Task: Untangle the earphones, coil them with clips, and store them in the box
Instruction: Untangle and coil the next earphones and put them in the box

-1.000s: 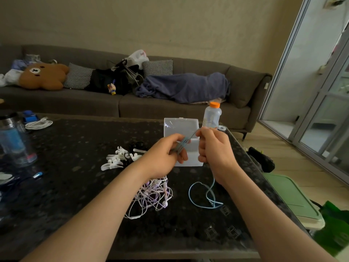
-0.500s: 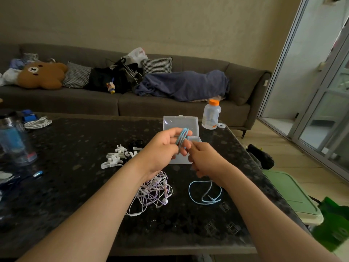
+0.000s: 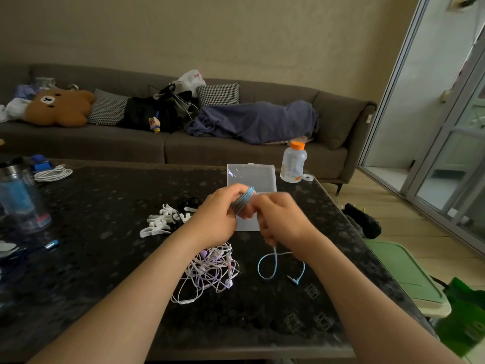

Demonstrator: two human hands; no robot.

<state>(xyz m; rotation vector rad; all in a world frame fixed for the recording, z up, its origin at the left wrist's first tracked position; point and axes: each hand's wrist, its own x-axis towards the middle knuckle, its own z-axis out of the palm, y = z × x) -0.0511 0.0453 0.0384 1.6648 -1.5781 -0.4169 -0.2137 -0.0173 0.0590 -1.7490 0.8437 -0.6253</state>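
Left hand (image 3: 219,219): fingers curled, blue earphones (image 3: 245,199) wound round them, held above table (image 3: 105,271) centre. Right hand (image 3: 284,223): closed on same cable, touching left hand. Blurred, so finger placement cannot be made out. Cable tail looped on table beneath, plug (image 3: 294,280) at end. Box (image 3: 252,174) near far edge, partly hidden by hands. Tangle (image 3: 210,269) partly covered by left wrist.

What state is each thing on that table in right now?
left hand: holds the blue earphones, wound round it.
right hand: grips their cable.
blue earphones: partly coiled, plug end loose on the table.
white and purple earphones: tangled heap.
clips: loose, unused.
box: open, lid up.
bottle: upright, capped.
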